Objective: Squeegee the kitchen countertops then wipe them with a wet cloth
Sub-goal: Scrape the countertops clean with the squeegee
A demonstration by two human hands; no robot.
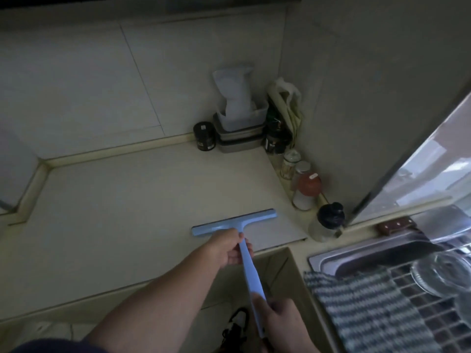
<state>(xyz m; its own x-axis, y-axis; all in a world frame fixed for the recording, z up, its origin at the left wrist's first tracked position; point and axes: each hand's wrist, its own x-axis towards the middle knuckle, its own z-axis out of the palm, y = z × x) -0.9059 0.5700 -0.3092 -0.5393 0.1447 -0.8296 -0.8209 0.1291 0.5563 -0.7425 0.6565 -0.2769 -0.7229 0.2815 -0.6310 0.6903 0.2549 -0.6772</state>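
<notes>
The left hand (229, 247) grips the blue squeegee (229, 225) high on its handle, just behind the blade, which lies flat on the pale tabletop (114, 200) near its front edge. The right hand (277, 317) grips the handle's tail. Best to keep the blade's pressure even and draw straight, stopping short of the jars (303, 184) by the wall.

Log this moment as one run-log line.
step: squeegee | left hand: grips handle near blade | right hand: grips handle end | blue squeegee: blade on countertop
</notes>
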